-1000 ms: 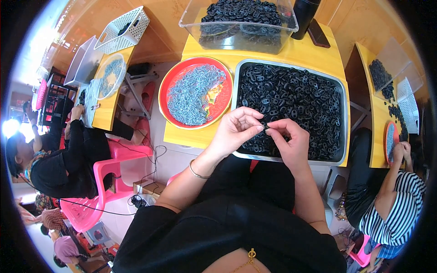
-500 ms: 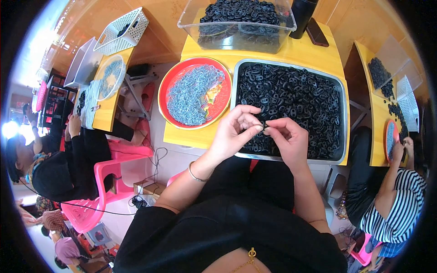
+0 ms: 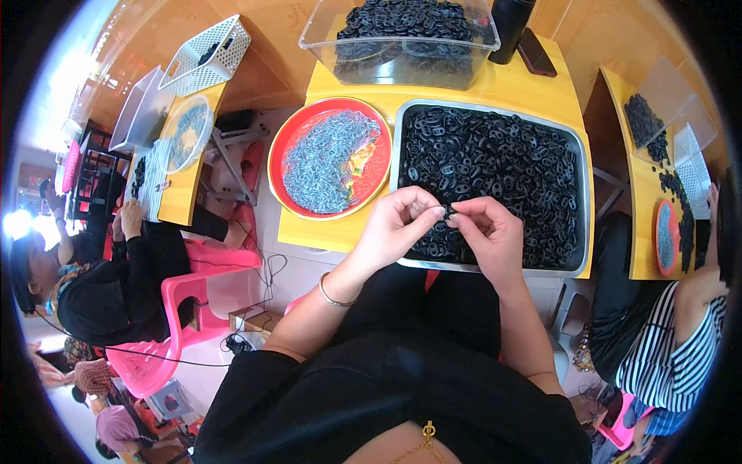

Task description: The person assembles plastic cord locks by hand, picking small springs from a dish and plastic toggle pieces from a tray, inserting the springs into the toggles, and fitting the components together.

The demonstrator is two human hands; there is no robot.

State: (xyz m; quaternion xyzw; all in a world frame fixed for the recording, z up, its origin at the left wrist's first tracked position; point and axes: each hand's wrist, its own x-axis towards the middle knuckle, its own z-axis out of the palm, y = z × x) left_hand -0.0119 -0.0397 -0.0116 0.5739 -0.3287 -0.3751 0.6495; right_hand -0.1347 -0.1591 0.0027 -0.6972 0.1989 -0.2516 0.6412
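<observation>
Over the near part of a metal tray [image 3: 587, 193] full of black plastic two-hole pieces [image 3: 502, 166], my two hands meet fingertip to fingertip. My left hand [image 3: 402, 224], a bracelet on its wrist, is closed in a pinch of thumb and index finger. Facing it, my right hand [image 3: 492, 232] pinches as well. Between the fingertips is a small black plastic piece [image 3: 448, 212], mostly covered, so its details cannot be made out. Left of the tray stands a red round plate [image 3: 280, 147] heaped with small silvery metal pieces [image 3: 321, 166].
A clear bin [image 3: 402, 73] of black pieces stands at the table's back, beside a black cylinder [image 3: 512, 31] and a dark phone [image 3: 536, 52]. People work at side tables: one left near a pink chair [image 3: 176, 309], one right in a striped shirt [image 3: 657, 356]. Cables lie on the left floor.
My left hand's fingers have curled in closer around the pinch; both hands stay in place. The person on the right has drawn their hands from the small red plate. The left person's hands have shifted slightly.
</observation>
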